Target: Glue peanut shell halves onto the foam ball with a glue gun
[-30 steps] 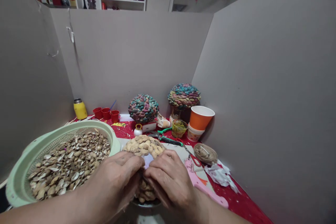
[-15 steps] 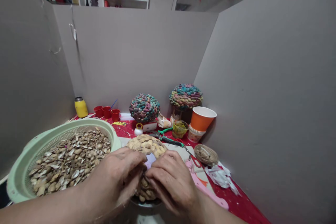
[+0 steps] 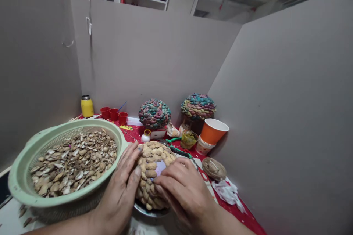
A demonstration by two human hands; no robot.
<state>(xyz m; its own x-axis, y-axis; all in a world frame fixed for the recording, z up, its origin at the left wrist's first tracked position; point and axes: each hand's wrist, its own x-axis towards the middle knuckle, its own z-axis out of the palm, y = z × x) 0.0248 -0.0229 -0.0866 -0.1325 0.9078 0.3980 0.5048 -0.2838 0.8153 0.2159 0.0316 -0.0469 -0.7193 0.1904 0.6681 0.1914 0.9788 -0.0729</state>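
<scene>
A dome covered in glued peanut shells (image 3: pixel 150 169) sits on a metal dish right in front of me. My left hand (image 3: pixel 122 187) lies flat against the dome's left side, fingers stretched out. On the right side my right hand (image 3: pixel 182 191) has curled fingertips pressing at a bare pale patch (image 3: pixel 160 166) near the top; whether they hold a shell is hidden. A green colander (image 3: pixel 16 187) full of peanut shell halves (image 3: pixel 74 161) stands to the left, touching my left forearm.
Two painted shell domes (image 3: pixel 154 113) (image 3: pixel 198 105) stand at the back, beside stacked orange paper cups (image 3: pixel 211 134), a glue pot (image 3: pixel 188 138), green-handled scissors (image 3: pixel 180 150), twine (image 3: pixel 213 167) and crumpled paper (image 3: pixel 227 192). Red cups (image 3: pixel 113 114) and a yellow jar (image 3: pixel 86 105) are back left. Grey partitions enclose three sides.
My left hand has opened and moved from the dome's top to lie flat on its left side. The dome now shows more. The camera has shifted a little left and up.
</scene>
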